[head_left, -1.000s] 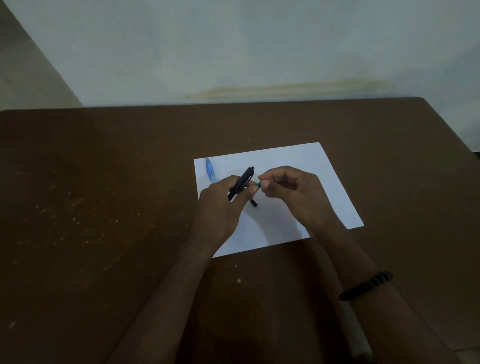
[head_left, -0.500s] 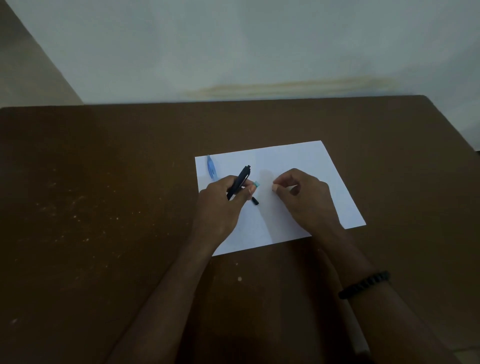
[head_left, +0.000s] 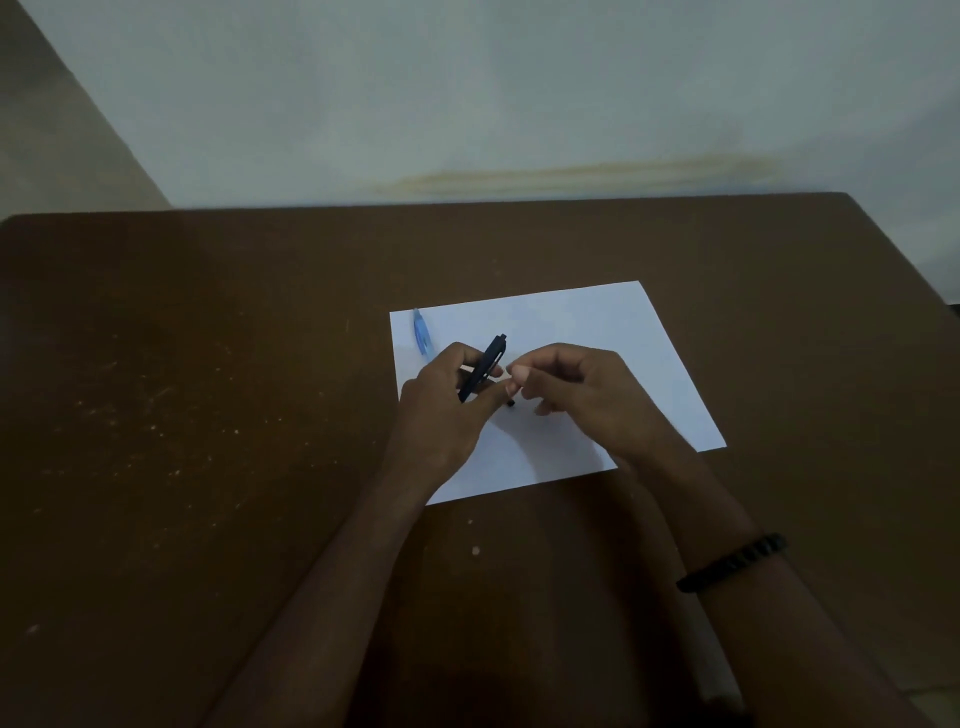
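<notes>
A white sheet of paper (head_left: 597, 322) lies on the brown table (head_left: 208, 415). My left hand (head_left: 441, 410) grips a black pen barrel (head_left: 488, 364), held tilted above the paper. My right hand (head_left: 582, 395) has its fingers curled, and its thumb and forefinger tip meet right at the left hand's fingertips; whether they pinch a small part is too small to tell. A small black piece (head_left: 511, 402) shows on the paper just under the fingers. A translucent blue pen part (head_left: 421, 332) lies on the paper's far left corner.
The table's far edge meets a pale wall (head_left: 519, 104). A black bracelet (head_left: 732, 564) sits on my right wrist. Pale specks dot the table's left side. A white cylindrical object (head_left: 717, 675) shows below my right forearm.
My right hand had drawn back to the right from the left hand half a second ago; now it has returned and its fingertips meet the left hand's. The small teal piece is out of sight.
</notes>
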